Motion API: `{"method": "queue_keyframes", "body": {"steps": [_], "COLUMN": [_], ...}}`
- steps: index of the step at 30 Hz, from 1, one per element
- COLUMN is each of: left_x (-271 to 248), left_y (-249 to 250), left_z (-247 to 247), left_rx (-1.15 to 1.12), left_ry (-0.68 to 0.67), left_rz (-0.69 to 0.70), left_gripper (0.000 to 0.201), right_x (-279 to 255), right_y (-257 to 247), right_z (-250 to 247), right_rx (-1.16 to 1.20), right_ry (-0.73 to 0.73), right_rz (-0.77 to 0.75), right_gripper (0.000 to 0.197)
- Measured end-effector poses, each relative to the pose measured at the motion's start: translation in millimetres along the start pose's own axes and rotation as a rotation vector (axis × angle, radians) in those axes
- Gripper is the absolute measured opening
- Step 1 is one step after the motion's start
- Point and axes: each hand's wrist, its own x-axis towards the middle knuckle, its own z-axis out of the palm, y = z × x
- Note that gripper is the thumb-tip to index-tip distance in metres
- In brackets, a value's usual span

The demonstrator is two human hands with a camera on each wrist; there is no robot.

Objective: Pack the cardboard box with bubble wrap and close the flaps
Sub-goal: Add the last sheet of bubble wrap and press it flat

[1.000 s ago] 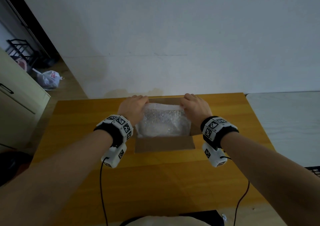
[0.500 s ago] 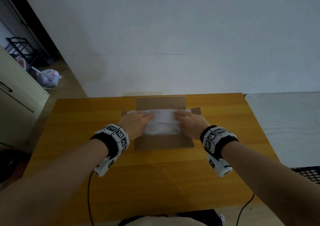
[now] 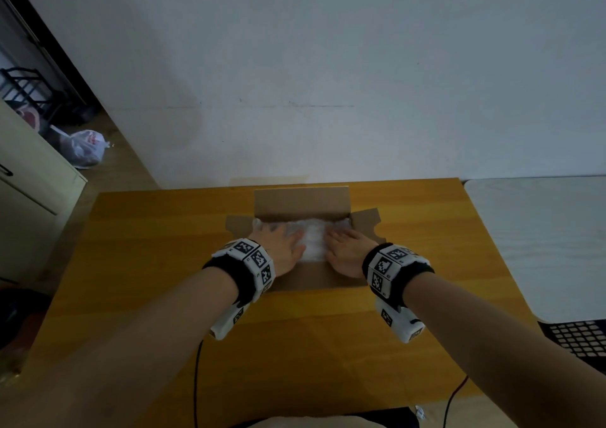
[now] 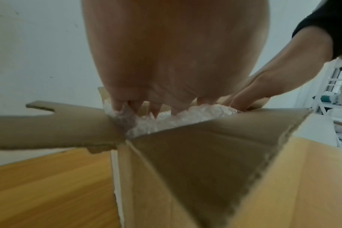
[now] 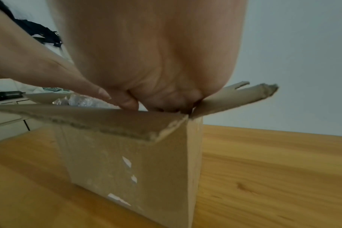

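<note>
A cardboard box (image 3: 313, 281) stood on a wooden worktop (image 3: 157, 263), near the far edge and about midway between the left and right edges. All four flaps were open: the far flap (image 3: 301, 201) stood up toward the wall, the side flaps spread outward left and right, and the near flap (image 3: 314, 276) folded toward the person. White bubble wrap (image 3: 313, 240) filled the opening of the box, its surface about level with the rim. Both hands lay palm down on the wrap. The left hand (image 3: 282, 247) pressed the left part, its fingers (image 4: 156, 110) straight and a little apart, the tips sunk into the wrap. The right hand (image 3: 347, 250) pressed the right part just beside it, fingers straight and extended; in the right wrist view the thumb (image 5: 130, 101) touched the wrap beside the near flap's fold. A strip of wrap showed between the two hands. Each wrist wore a black band carrying white blocks with black square markers, and a cable ran from each toward the near edge of the worktop. Left of the worktop, a pale cabinet (image 3: 29, 194) and a tied plastic bag (image 3: 83, 147) sat on the floor.
</note>
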Motion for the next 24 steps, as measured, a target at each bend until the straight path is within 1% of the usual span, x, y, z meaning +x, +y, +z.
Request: {"method": "queue_keyframes", "body": {"steps": [1,4,6,7,8,10,11,12,13,14,16,18,19,21,24], "left_x": [-1,-6,-11,-14,-16,-23,-26,-30,-35,-39,-47,-52,-53,-55,-51], "left_y": [0,-4,-9,-13,-16,-24,-27,-31,-34,-37,-42,-47,-47,-44,-36], "left_z": [-2,-5,-6,-5,-4,0,3,6,8,10,15,18,20,22,23], "left_rx": [-0.049,-0.214,-0.25,-0.248,-0.24,-0.203,-0.176,-0.145,-0.115,-0.099,-0.111,-0.143,-0.14,-0.105,-0.1], "left_ry": [-0.003,-0.01,-0.042,-0.049,-0.031,0.066,0.123,0.172,0.212,0.24,0.255,0.229,0.205,0.163,0.136], "left_rz": [0.009,0.013,0.013,0.029,0.061,0.137,0.162,0.172,0.167,0.143,0.034,-0.103,-0.145,-0.158,-0.116], "left_gripper": [0.054,0.055,0.055,0.054,0.051,0.046,0.046,0.046,0.047,0.048,0.054,0.062,0.066,0.069,0.066], "right_x": [1,2,-4,-7,-10,-11,-9,-5,-2,-1,1,2,4,6,5], "right_y": [-1,-5,-10,-12,-15,-20,-22,-25,-27,-29,-31,-30,-29,-29,-30], "right_z": [-1,-14,-27,-34,-40,-45,-44,-42,-40,-38,-33,-29,-27,-25,-25], "right_rx": [0.032,0.226,0.221,0.181,0.137,0.078,0.072,0.088,0.113,0.135,0.152,0.16,0.172,0.185,0.209], "right_ry": [-0.009,-0.008,-0.01,0.024,0.11,0.288,0.338,0.332,0.289,0.213,0.087,-0.003,-0.03,-0.057,-0.067], "right_rz": [0.012,0.066,0.094,0.092,0.083,0.059,0.024,-0.017,-0.051,-0.066,-0.084,-0.082,-0.078,-0.07,-0.059], "right_gripper": [0.057,0.053,0.038,0.03,0.027,0.03,0.033,0.037,0.039,0.041,0.046,0.054,0.056,0.057,0.059]}}
